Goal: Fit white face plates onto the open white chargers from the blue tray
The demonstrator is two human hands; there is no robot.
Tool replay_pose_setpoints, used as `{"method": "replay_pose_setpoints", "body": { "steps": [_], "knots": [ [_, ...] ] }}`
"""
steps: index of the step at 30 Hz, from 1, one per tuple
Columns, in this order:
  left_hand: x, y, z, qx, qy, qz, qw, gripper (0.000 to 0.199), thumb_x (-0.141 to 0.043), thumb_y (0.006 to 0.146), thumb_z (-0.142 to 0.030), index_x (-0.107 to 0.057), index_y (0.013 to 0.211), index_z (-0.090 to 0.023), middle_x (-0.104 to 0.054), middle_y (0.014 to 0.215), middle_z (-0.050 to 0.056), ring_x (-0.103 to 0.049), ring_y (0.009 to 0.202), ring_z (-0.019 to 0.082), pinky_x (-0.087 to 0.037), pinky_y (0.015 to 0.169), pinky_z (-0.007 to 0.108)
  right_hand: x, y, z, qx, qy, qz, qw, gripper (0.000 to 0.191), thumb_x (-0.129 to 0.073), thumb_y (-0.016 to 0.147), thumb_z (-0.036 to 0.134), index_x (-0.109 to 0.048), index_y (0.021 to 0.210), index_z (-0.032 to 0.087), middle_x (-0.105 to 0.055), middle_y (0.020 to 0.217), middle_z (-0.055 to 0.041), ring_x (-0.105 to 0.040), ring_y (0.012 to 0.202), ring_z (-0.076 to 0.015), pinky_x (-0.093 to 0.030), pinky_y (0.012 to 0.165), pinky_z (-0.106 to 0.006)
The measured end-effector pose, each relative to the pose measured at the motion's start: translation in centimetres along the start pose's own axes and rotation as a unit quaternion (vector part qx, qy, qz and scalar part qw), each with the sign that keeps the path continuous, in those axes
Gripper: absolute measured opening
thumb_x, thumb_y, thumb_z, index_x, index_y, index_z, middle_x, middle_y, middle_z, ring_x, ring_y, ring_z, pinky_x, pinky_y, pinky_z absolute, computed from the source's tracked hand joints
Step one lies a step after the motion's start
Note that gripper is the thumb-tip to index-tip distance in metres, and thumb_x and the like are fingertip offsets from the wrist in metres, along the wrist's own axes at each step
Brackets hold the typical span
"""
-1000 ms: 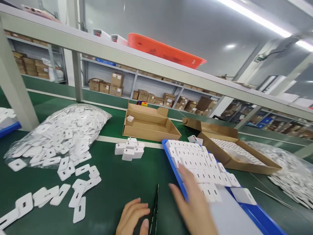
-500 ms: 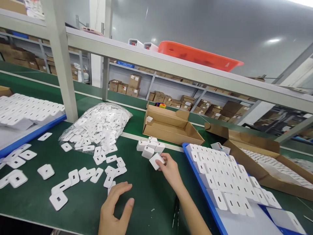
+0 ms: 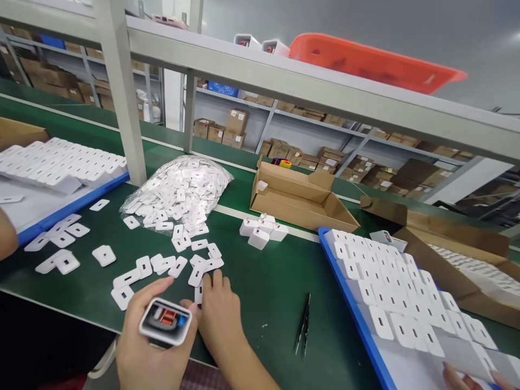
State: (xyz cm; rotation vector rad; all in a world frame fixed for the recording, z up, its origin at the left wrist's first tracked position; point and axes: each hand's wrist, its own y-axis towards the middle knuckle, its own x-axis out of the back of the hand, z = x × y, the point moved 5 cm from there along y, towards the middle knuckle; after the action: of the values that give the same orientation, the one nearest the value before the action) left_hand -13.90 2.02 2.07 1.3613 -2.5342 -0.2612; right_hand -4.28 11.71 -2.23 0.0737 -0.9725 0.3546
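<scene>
My left hand [image 3: 152,346] grips a white open-ended charger housing [image 3: 166,320], its red and blue inner parts facing up. Just right of it, my right hand [image 3: 221,306] reaches down at the scattered white cover plates [image 3: 197,271]; its fingertips are bent over a plate and what they pinch, if anything, is hidden. A clear bag [image 3: 182,187] full of such plates lies behind. Several white housings [image 3: 260,230] stand grouped on the green table [image 3: 260,287] in front of an open cardboard box [image 3: 300,203]. Black tweezers [image 3: 303,325] lie to the right.
A blue-edged tray [image 3: 353,319] of white housings is at right, where another person's fingers [image 3: 459,376] touch it. A similar tray [image 3: 77,208] stands left, beside another person's arm [image 3: 6,230]. A shelf beam [image 3: 317,89] with a red bin [image 3: 365,62] crosses above.
My left hand now holds an open housing. My right hand has left the grouped housings and moved left to the loose plates. The view has shifted, and other people's fingers and arm have appeared.
</scene>
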Motion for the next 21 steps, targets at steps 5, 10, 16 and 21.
{"method": "replay_pose_setpoints", "body": {
  "steps": [5,10,16,21],
  "knots": [
    [-1.7,-2.1,0.7,0.112,-0.052,0.098,0.988,0.046,-0.07,0.071,-0.04,-0.057,0.113,-0.027,-0.063,0.089,-0.002,-0.066,0.085,0.021,-0.052,0.077,0.033,-1.4,-1.0,-0.5,0.044,-0.036,0.018,0.998,0.029,-0.045,0.083,-0.002,-0.068,0.097,0.009,-0.065,0.105,-0.0206,-0.058,0.101,-0.0321,-0.05,0.076,-0.04],
    [-3.5,-4.4,0.0,0.061,-0.1,0.181,0.976,0.041,-0.066,0.074,-0.03,-0.048,0.111,-0.027,-0.056,0.092,-0.002,-0.063,0.088,0.018,-0.051,0.079,0.029,3.5,-4.0,-4.4,0.016,0.055,-0.006,0.998,0.036,-0.029,0.102,0.022,-0.055,0.077,0.017,-0.061,0.071,-0.003,-0.06,0.065,-0.0145,-0.048,0.061,-0.023],
    [-6.3,-6.9,-2.0,0.003,-0.019,0.359,0.933,0.013,-0.05,0.075,-0.019,-0.046,0.084,-0.027,-0.048,0.076,-0.006,-0.052,0.062,0.013,-0.04,0.056,0.024,8.8,-10.0,-4.6,0.032,0.237,-0.087,0.967,0.035,-0.037,0.099,0.05,-0.058,0.105,0.022,-0.062,0.08,0.0008,-0.06,0.07,-0.0134,-0.046,0.065,-0.022],
    [-7.6,-8.4,-2.3,-0.009,-0.005,0.403,0.915,0.01,-0.043,0.076,-0.019,-0.045,0.082,-0.027,-0.048,0.077,-0.004,-0.051,0.062,0.015,-0.04,0.055,0.025,9.2,-11.4,-5.7,0.039,0.196,-0.041,0.979,0.028,-0.051,0.093,0.042,-0.057,0.112,0.023,-0.065,0.083,0.001,-0.058,0.07,-0.0135,-0.043,0.062,-0.022]
  ]
}}
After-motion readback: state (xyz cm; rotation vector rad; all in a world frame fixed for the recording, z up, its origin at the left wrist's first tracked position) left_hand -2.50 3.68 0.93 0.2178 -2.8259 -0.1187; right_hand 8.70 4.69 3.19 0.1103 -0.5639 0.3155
